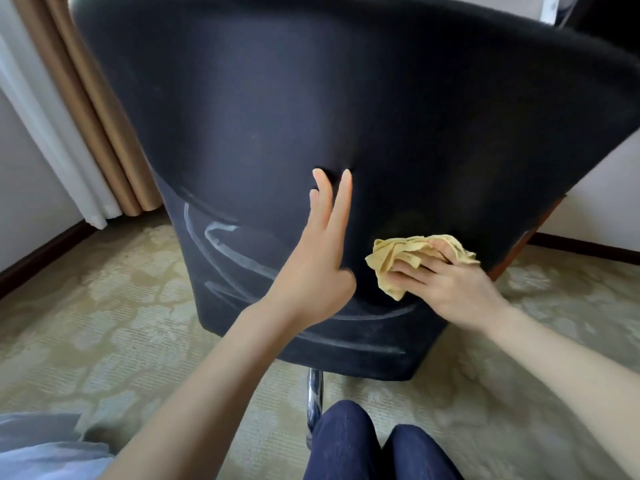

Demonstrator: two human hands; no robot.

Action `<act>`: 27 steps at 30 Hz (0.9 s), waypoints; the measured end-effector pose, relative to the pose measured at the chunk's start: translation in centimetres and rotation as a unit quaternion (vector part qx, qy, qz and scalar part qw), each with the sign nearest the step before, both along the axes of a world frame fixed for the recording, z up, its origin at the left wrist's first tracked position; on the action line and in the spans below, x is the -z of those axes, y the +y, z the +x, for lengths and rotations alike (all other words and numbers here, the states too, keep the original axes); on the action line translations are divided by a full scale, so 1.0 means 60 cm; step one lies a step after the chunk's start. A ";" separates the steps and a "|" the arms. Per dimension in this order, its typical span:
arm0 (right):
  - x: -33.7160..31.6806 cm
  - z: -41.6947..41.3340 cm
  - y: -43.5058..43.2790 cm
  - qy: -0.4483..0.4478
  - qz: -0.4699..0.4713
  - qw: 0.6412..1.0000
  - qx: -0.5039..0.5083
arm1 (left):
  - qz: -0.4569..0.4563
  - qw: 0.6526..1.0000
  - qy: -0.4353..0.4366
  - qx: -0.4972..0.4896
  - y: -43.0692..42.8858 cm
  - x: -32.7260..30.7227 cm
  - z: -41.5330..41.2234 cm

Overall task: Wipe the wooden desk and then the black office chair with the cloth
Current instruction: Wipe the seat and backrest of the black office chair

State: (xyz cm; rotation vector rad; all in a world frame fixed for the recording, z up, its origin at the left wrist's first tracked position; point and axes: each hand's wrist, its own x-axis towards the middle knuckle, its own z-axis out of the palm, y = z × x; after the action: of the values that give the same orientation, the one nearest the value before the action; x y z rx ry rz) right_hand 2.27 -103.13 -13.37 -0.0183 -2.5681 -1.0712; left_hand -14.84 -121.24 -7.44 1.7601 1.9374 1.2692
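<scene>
- Work now on the back of the black office chair (277,98), low on its right part; desk step judged as done, with only a brown wooden edge (540,233) in view behind the chair, maybe the desk.
- Left hand (322,258) laid flat on the chair back, fingers straight and a little spread, holding nothing.
- Right hand (453,282) gripping the bunched yellow cloth (401,254), pressed against the fabric.
- Whitish streaks (228,244) on the lower left part of the back, apart from the cloth, probably not wiped out yet.
- For a good pass: brace with the left palm, so that the chair does not turn away on its chrome post (314,400).
- Open the cloth flatter for more contact, then draw long overlapping strokes in one direction, from the right side across to the streaks.
- Press evenly, not hard; turn to a clean face of the cloth when dirty.
</scene>
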 end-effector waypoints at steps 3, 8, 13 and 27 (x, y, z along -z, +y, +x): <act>-0.052 -0.054 -0.020 0.074 0.031 0.997 -0.017 | -0.002 1.000 -0.003 0.028 -0.025 0.013 -0.013; -0.100 -0.182 -0.072 0.195 0.066 0.977 -0.051 | -0.030 0.997 -0.021 -0.074 -0.084 0.050 -0.049; -0.094 -0.305 -0.132 0.225 0.036 0.973 -0.039 | -0.041 0.982 -0.059 -0.175 -0.130 0.081 -0.088; 0.093 -0.268 -0.117 -0.080 0.049 0.994 -0.054 | -0.121 0.963 0.038 -0.240 -0.102 0.106 -0.133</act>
State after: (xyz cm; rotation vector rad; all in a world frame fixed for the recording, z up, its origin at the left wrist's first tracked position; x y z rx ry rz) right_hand -13.84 -110.13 -18.95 0.2392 -2.6181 -1.2011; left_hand -22.85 -127.35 -13.82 1.2819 2.5430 1.0392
